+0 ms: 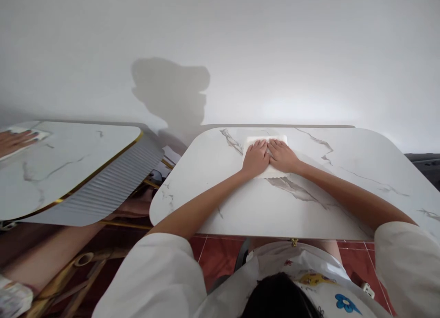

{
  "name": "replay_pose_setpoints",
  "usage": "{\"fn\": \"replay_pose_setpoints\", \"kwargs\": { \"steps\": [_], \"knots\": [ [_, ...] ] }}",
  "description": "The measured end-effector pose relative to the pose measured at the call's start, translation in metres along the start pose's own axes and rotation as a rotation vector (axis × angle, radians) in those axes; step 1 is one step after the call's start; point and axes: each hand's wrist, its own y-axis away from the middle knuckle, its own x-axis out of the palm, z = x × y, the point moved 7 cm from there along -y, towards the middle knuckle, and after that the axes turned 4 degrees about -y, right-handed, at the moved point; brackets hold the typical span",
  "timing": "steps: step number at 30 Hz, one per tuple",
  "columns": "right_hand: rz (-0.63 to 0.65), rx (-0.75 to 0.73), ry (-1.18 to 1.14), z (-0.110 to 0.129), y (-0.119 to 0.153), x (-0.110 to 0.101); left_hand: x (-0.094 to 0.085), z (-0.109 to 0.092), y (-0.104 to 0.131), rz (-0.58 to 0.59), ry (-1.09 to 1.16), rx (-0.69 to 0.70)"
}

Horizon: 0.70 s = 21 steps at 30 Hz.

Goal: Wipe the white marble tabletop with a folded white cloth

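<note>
A white square sheet that looks like a paper napkin (274, 173) lies on the white marble-patterned table (220, 189). My left hand (256, 159) rests flat on its left half, fingers stretched forward. Beside it, my right hand (283, 156) lies flat on the right half, with the inner edges of both hands touching. The napkin's far edge and part of its wavy near edge show around my fingers. Anything beneath the napkin is hidden.
On the left stands another marble-patterned table (82, 167) with a gold rim and a ribbed grey side. Another person's hand (15, 142) rests there on a white sheet. A pale wall (275, 57) rises behind both tables; red tiles (220, 258) cover the floor.
</note>
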Motion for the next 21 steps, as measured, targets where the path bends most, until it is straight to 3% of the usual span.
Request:
{"fn": "replay_pose_setpoints", "kwargs": {
  "steps": [6, 11, 15, 21],
  "knots": [
    [-0.012, 0.03, 0.015, -0.022, -0.056, 0.009, 0.005, 0.037, -0.053, -0.065, 0.017, 0.034],
    [-0.032, 0.024, 0.014, -0.035, -0.088, 0.014, 0.011, 0.055, -0.086, -0.074, -0.045, 0.061],
    [-0.015, 0.044, -0.011, -0.051, -0.101, 0.017, 0.015, 0.056, -0.104, -0.059, -0.068, 0.05],
    [0.019, 0.11, -0.011, -0.076, -0.095, 0.016, 0.021, 0.036, -0.122, -0.043, -0.079, 0.084]
  ]
}}
